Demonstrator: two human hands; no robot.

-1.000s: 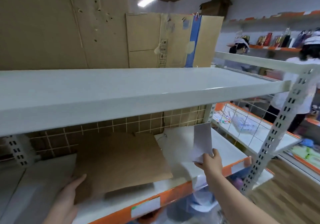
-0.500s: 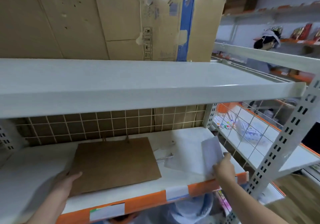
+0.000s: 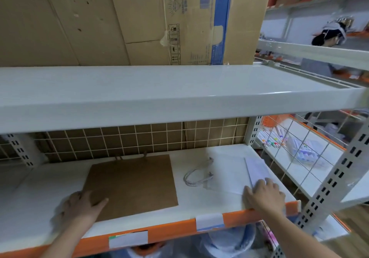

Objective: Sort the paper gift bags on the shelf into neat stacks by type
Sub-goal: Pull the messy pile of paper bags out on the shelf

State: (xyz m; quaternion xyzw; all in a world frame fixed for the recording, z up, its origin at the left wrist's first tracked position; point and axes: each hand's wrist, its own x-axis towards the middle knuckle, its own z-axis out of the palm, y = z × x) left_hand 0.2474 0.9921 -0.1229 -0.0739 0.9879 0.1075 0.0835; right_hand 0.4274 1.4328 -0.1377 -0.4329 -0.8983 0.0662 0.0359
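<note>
White bag [image 3: 225,175] now laid flat on shelf [image 3: 199,220], no longer lifted. Right hand [image 3: 263,194] fingers spread, pressing it down. Left hand [image 3: 82,204] flat on brown bag [image 3: 131,183] corner, squaring stack.

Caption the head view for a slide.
Left hand on flat brown paper gift bag, right hand on white paper gift bag.

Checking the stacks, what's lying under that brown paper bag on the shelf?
The brown paper bag lies flat on the white shelf, the left hand resting on its corner. Whether more bags lie beneath cannot be seen; it covers that spot.
</note>
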